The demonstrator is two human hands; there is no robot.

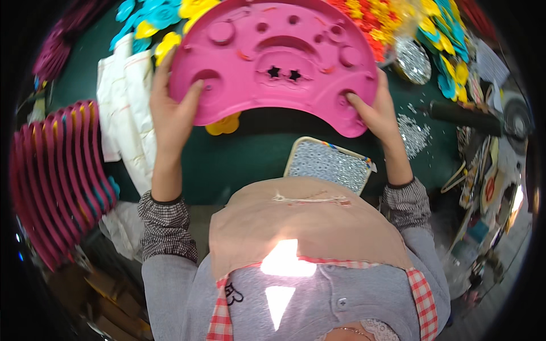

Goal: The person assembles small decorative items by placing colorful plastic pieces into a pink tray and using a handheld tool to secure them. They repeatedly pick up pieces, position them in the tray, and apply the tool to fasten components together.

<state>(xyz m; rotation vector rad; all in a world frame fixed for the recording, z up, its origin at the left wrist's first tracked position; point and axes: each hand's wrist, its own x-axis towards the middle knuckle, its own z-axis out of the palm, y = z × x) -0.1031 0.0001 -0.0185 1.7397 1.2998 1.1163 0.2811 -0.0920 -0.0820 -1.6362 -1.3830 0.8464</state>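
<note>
A curved pink plastic panel (239, 85), moulded with round recesses and two star-shaped holes, is held up between both hands over the green table. My left hand (173, 108) grips its left end, thumb on the face near a round recess. At the right end, my right hand (378, 111) is closed on the rim with its thumb pressing by another recess. Most fingers lie hidden behind the panel. Beneath its left part, a yellow flower-shaped piece (223, 124) partly shows. A shallow tray (291, 156) of small silvery parts lies nearer to me.
Stacked pink curved panels (57, 170) stand at left, beside white cloth-like sacks (128, 96). Blue pieces (156, 14) and red and orange pieces (369, 23) lie at the back. Loose silvery bits (414, 135), a silvery-filled bowl (412, 59) and a dark cylindrical tool (466, 117) are at right.
</note>
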